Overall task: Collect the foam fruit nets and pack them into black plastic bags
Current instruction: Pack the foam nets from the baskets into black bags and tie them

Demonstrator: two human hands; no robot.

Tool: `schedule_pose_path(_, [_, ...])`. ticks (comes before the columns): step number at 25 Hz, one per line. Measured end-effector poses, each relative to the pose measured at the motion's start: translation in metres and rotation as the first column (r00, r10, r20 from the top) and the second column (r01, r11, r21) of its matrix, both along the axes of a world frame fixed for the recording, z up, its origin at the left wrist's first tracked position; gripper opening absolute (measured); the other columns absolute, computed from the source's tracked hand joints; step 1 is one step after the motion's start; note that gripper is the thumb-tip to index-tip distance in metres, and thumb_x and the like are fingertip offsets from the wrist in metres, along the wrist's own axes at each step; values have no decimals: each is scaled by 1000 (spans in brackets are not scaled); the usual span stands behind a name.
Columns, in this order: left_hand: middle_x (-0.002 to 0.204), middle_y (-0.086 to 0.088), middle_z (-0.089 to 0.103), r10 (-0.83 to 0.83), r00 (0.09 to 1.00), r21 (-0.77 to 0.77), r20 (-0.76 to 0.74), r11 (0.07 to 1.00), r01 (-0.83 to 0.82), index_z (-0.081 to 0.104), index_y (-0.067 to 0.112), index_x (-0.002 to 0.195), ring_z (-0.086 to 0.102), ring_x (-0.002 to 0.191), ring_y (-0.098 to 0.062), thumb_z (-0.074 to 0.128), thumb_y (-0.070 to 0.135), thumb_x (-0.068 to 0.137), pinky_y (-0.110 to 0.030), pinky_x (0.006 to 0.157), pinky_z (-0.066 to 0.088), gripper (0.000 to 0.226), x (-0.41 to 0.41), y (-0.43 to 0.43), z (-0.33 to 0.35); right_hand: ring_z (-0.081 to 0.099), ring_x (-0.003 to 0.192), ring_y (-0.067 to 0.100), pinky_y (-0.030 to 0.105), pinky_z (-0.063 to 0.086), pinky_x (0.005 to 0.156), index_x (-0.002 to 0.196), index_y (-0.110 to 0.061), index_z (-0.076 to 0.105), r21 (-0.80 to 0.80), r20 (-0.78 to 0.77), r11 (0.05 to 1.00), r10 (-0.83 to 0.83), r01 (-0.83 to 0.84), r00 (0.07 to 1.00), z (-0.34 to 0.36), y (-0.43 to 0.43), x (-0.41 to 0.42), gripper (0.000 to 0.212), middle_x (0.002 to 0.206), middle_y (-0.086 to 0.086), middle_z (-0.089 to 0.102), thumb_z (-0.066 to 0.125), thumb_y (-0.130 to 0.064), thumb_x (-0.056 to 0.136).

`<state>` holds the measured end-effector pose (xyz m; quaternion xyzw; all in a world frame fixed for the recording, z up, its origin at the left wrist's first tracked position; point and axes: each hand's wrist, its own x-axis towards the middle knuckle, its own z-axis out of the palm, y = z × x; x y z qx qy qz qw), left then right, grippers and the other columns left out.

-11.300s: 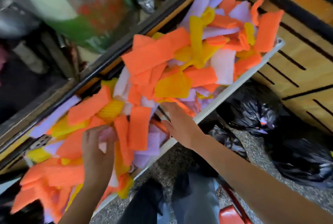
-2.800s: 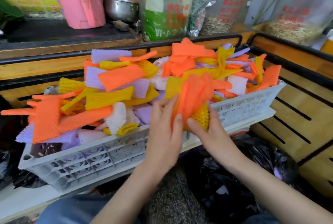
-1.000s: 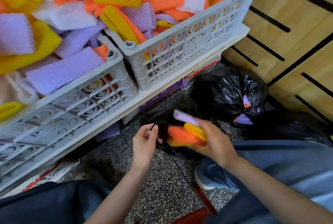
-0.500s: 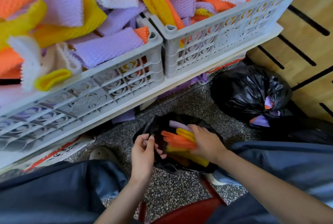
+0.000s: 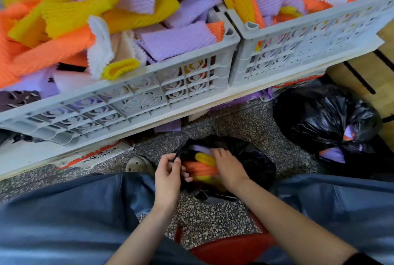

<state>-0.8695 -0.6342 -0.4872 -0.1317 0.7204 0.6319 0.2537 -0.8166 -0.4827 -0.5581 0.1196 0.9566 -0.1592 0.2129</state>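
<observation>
An open black plastic bag (image 5: 253,164) sits on the speckled floor between my knees. My left hand (image 5: 167,176) pinches its rim at the left and holds the mouth open. My right hand (image 5: 229,169) lies on a bundle of orange, yellow and purple foam nets (image 5: 201,165) inside the bag's mouth, fingers curled over them. Two grey plastic crates (image 5: 162,85) above hold a heap of loose foam nets (image 5: 136,15) in orange, yellow, purple and white.
A filled black bag (image 5: 326,117) with purple nets poking out lies at the right beside a wooden slatted panel (image 5: 366,68). The crates stand on a white shelf edge (image 5: 191,105). A red stool (image 5: 232,247) shows between my blue-trousered legs; a grey shoe (image 5: 139,164) is near the bag.
The bundle of nets has gone from the crate down into the black bag; over the last second my right hand pushed it deeper while the left kept hold of the rim.
</observation>
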Motion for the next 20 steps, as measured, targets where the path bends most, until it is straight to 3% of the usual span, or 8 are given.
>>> schedule_pose_path(3, [70, -6, 52, -61, 998, -43, 0, 997, 61, 54, 12, 97, 52, 58, -13, 45, 9, 98, -23, 60, 46, 9, -2, -7, 0, 37, 131, 26, 35, 31, 106, 141, -8, 28, -110, 136, 982, 168, -153, 976, -5, -14, 3, 63, 143, 11, 38, 57, -32, 90])
schedule_pose_path(5, [73, -4, 53, -133, 991, -104, 18, 985, 134, 55, 11, 103, 54, 66, -15, 49, 6, 96, -26, 67, 46, 10, -5, -13, -3, 39, 130, 25, 34, 30, 106, 141, -10, 30, -118, 146, 975, 204, -188, 968, 6, -8, 6, 57, 142, 10, 41, 52, -34, 94])
schedule_pose_path(8, [86, 0, 56, -353, 931, -251, -96, 913, 320, 56, 15, 107, 56, 82, -15, 54, 5, 92, -20, 73, 43, 18, -19, -23, 5, 39, 129, 20, 31, 32, 104, 143, -16, 31, -113, -58, 981, 153, -158, 987, 50, 16, -3, 50, 141, 3, 41, 44, -33, 98])
schedule_pose_path(10, [96, 3, 56, -464, 813, -356, -353, 870, 341, 53, 28, 101, 55, 89, -11, 58, 5, 89, -15, 77, 42, 26, -35, -28, 27, 40, 127, 16, 27, 32, 105, 141, -17, 34, -97, -276, 988, 92, -123, 957, 93, 32, -17, 46, 139, 0, 42, 45, -29, 98])
schedule_pose_path(13, [99, 5, 51, -412, 539, -384, -735, 908, 170, 51, 23, 106, 49, 93, -5, 56, 9, 88, -9, 86, 36, 23, -67, -29, 80, 41, 126, 15, 19, 28, 103, 138, -13, 39, -7, -538, 996, 69, -86, 840, 159, 45, -51, 43, 134, 2, 45, 49, -24, 97])
schedule_pose_path(16, [109, -12, 49, -310, 304, -350, -901, 933, -84, 48, 3, 116, 44, 104, -17, 61, 14, 83, -18, 93, 32, 37, -107, -30, 121, 38, 128, 19, 21, 27, 102, 139, -8, 36, -11, -672, 997, 53, -82, 739, 199, 44, -96, 49, 138, 7, 42, 53, -24, 95])
schedule_pose_path(18, [127, -22, 45, -406, 249, -455, -879, 871, -185, 41, 1, 128, 40, 117, -29, 68, 29, 76, -32, 99, 31, 66, -135, -29, 133, 32, 135, 21, 29, 25, 109, 144, -8, 29, 3, -652, 996, 68, -87, 755, 207, 43, -129, 62, 146, 9, 35, 56, -30, 93])
schedule_pose_path(20, [141, -25, 35, -519, 260, -575, -815, 781, -244, 30, 5, 139, 35, 125, -36, 75, 37, 67, -43, 100, 31, 91, -155, -29, 133, 25, 140, 22, 34, 23, 113, 148, -10, 22, 30, -565, 996, 85, -83, 821, 206, 42, -155, 73, 152, 8, 28, 57, -40, 91])
